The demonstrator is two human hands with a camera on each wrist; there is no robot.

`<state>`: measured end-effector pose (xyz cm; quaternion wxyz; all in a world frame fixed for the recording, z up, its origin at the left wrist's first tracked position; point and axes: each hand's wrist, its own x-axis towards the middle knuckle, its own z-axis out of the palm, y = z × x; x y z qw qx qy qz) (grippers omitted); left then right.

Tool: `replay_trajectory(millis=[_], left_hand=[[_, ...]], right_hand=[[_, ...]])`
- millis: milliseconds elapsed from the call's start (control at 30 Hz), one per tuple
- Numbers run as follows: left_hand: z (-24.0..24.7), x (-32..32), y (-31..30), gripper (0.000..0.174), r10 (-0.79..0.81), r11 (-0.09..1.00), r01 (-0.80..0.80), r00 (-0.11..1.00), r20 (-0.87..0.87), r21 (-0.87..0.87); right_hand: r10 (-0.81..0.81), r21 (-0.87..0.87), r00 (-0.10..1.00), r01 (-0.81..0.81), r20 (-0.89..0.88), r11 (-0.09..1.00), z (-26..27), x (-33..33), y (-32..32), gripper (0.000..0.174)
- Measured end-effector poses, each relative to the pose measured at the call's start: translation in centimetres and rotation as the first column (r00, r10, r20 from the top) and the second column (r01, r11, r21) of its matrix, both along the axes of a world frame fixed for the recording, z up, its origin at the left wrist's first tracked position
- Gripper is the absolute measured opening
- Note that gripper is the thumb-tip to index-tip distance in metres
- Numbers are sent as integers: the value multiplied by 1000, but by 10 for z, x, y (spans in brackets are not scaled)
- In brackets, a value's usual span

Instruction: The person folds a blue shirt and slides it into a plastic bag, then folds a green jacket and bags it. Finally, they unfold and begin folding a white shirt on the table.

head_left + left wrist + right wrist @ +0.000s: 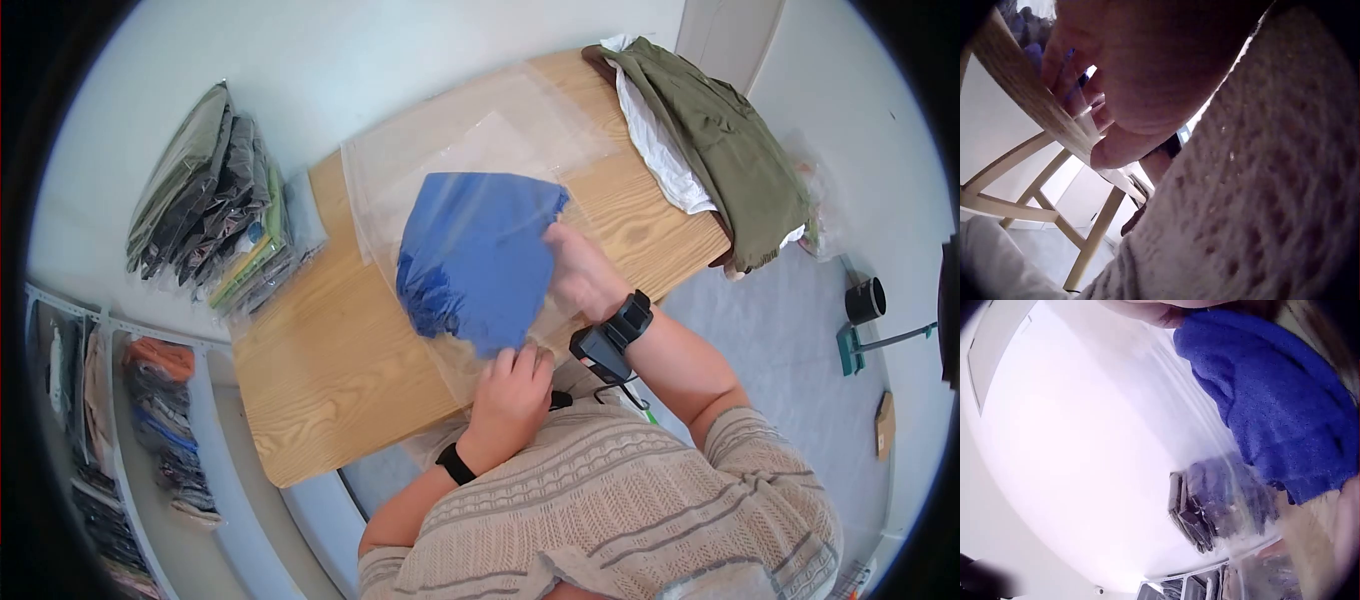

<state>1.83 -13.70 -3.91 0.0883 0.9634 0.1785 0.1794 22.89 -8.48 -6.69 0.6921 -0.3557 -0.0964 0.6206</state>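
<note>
A folded blue garment (480,260) lies over a clear plastic bag (375,200) in the head view, with a filmy sheen across its upper part. My right hand (585,275) grips its right edge; in the right wrist view the blue cloth (1272,400) bunches up beside the fingers (1147,311). At the garment's lower corner, my left hand (510,400) has its fingers bent over the bag's near edge. Clear film shows between those fingers in the left wrist view, where the left hand (1141,81) is close to the table edge.
The wooden table (310,400) carries more clear bags (560,100) at the back. A stack of bagged clothes (210,190) stands at its left end, and olive garments (700,150) hang over the right end. Shelves (170,430) with packed clothes stand at left.
</note>
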Motion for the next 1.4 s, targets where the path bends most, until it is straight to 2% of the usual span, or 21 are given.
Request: replay_trajectory(millis=[100, 167, 267, 400, 467, 500, 567, 600, 667, 700, 733, 800, 867, 933, 1000, 1067, 1133, 1167, 1233, 1267, 1400], left_hand=[[-3, 0, -1, 42, 13, 1000, -13, 1000, -8, 15], [-4, -1, -2, 42, 13, 1000, -13, 1000, -9, 26], [-3, -1, -1, 42, 3, 999, -3, 1000, 1, 39], [-4, -1, 0, 42, -6, 999, 6, 1000, -8, 44], [-5, -2, -2, 43, -10, 1000, 10, 1000, -22, 26], [-4, -2, -2, 44, -6, 1000, 7, 999, -38, 20], [1, -3, -2, 45, 0, 1000, 0, 999, -48, 11], [7, -5, -2, 40, -51, 998, 49, 998, -43, -48], [25, -15, 10, 35, -99, 990, 96, 995, -32, -104], [39, -27, 26, 30, -271, 911, 253, 963, -8, -326], [56, -38, 43, 25, -426, 761, 389, 903, 53, -520], [102, -53, 73, 20, -235, 704, 186, 972, 24, -686], [119, -56, 112, 23, 59, 579, -9, 998, 31, -816], [117, -44, 162, 26, 114, 807, -97, 993, -7, -582], [89, -32, 214, 30, 114, 875, -87, 993, 28, -476], [44, -19, 259, 33, 171, 896, -122, 982, 78, -427], [-3, -6, 299, 34, 256, 929, -234, 966, 42, -288], [-5, -2, 304, 34, 260, 930, -235, 964, 57, -282], [-10, 10, 309, 29, 437, 820, -458, 888, -142, -344], [-14, 13, 311, 29, 432, 823, -451, 892, -134, -344], [-33, 11, 326, 21, 459, 854, -471, 882, -106, -221]], right_hand=[[6, 81, 999, -4, -32, 997, -15, 9, 1, 27], [-141, -27, 978, 138, -153, 990, 11, 1, -5, 23], [-114, -152, 991, 101, -77, 983, 58, -12, -12, 24], [-105, -108, 988, 93, -114, 990, 37, -10, -18, 26], [-332, -104, 879, 316, -341, 943, 42, -17, -28, 30], [-335, -107, 880, 317, -338, 942, 39, -18, -30, 30], [-193, -68, 936, 181, -294, 981, 34, -20, -30, 30], [-193, -71, 937, 180, -291, 981, 34, -18, -30, 30], [-90, -140, 953, 51, -289, 989, 35, -11, -30, 30], [-89, -139, 955, 50, -284, 989, 32, -7, -31, 30], [-90, -148, 957, 50, -276, 988, 27, -2, -30, 30], [-76, -143, 964, 40, -256, 989, 23, 5, -28, 31], [-45, -154, 963, 4, -264, 988, 23, 5, -28, 30], [-7, -131, 973, -24, -230, 991, 12, 8, -28, 32], [37, -104, 982, -58, -187, 993, 14, 12, -30, 34], [94, -144, 975, -125, -202, 982, 20, 16, -35, 35], [132, -132, 963, -166, -236, 977, 24, 20, -39, 34], [147, -133, 946, -191, -288, 972, 25, 22, -41, 34], [131, -143, 967, -165, -219, 976, 20, 26, -42, 34], [110, -159, 980, -136, -163, 978, 18, 28, -43, 34], [58, -205, 985, -92, -165, 974, 19, 24, -45, 34]])
